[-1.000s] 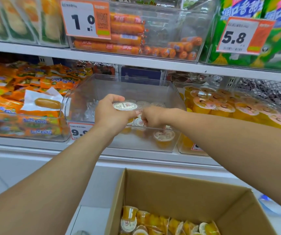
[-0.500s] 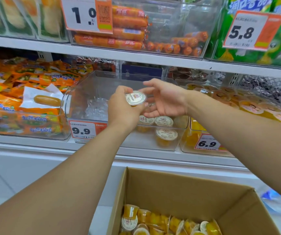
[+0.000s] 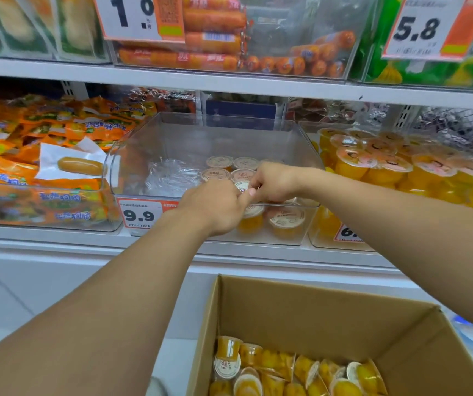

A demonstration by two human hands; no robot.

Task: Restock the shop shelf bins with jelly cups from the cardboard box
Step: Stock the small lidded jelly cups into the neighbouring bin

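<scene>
A price tag reading "9.9" (image 3: 139, 214) is fixed to the front of the clear plastic bin (image 3: 223, 130). Inside it, round foil-lidded jelly cups (image 3: 231, 168) are seen upright. One jelly cup (image 3: 242, 185) is pinched between the curled left hand (image 3: 215, 207) and right hand (image 3: 275, 182) above the bin front. Below the bin, loose orange cups (image 3: 286, 372) lie in the corrugated cardboard box (image 3: 315, 312).

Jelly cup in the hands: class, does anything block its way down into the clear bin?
Nothing visible does. The cup sits between both hands above the open-topped bin, beside cups already placed.
</scene>
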